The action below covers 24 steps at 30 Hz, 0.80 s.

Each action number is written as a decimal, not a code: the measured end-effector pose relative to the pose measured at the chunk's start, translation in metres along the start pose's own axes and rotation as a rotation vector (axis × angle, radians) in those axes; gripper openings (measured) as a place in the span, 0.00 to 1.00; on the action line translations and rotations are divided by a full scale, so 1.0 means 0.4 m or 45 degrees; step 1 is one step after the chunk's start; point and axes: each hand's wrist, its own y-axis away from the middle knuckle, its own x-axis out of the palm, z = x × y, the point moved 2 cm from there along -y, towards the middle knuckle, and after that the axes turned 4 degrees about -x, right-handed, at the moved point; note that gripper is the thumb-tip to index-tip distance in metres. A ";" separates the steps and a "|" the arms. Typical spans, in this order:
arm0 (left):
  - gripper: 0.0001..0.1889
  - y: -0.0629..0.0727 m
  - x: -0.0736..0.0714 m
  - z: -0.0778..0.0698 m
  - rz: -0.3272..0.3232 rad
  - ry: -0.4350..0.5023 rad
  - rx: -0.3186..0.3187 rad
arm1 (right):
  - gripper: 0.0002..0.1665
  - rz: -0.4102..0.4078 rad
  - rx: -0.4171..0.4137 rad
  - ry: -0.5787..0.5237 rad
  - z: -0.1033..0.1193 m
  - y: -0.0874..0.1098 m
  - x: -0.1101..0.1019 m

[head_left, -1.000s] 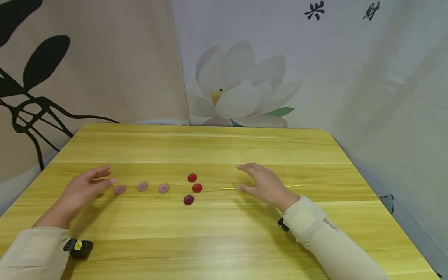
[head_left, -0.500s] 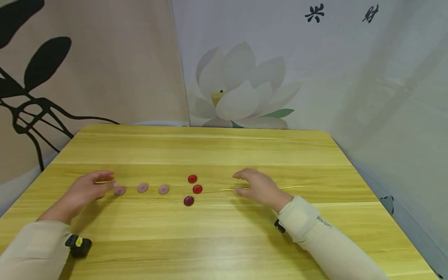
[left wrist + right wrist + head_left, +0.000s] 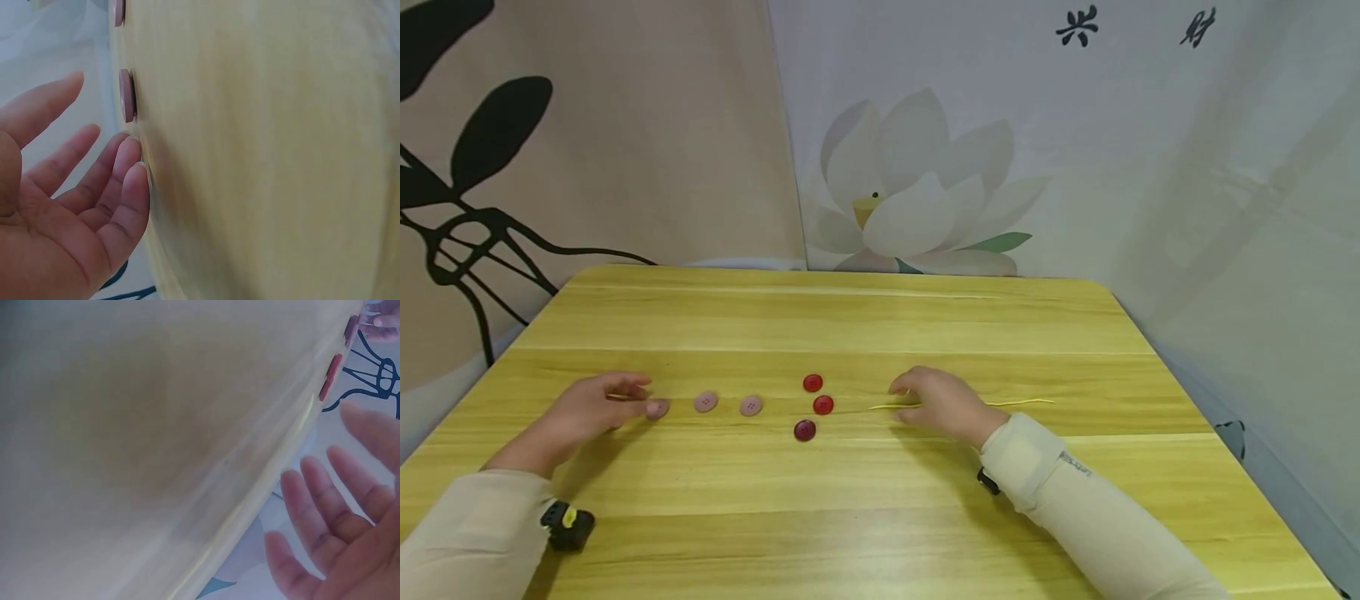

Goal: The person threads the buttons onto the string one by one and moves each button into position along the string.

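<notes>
Left hand (image 3: pixel 580 412): thumb and fingers apart, loosely bent, at the left end of the button row.
Near pink button (image 3: pixel 657 409): flat on the table (image 3: pixel 865 517), right at the thumb tip; whether they touch is hard to tell.
Other pink buttons (image 3: pixel 705 402): two, spaced rightward from the near one, clear of the left hand.
Right hand (image 3: pixel 943 406): thumb parted from the relaxed fingers, above the string.
String (image 3: pixel 1032 402): yellow, on the table, both ends showing past the right hand.
Red buttons (image 3: pixel 823 405): two, between the hands, a maroon button (image 3: pixel 805 430) just nearer the person.
</notes>
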 end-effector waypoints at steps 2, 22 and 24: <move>0.41 0.000 0.001 0.000 0.000 0.000 0.011 | 0.20 0.016 0.014 0.013 0.002 -0.006 0.002; 0.32 -0.009 0.002 -0.001 0.031 -0.033 0.046 | 0.13 0.105 0.055 0.128 0.027 -0.053 0.015; 0.32 -0.009 0.001 -0.005 0.038 -0.037 0.051 | 0.12 0.110 0.054 0.134 0.030 -0.055 0.016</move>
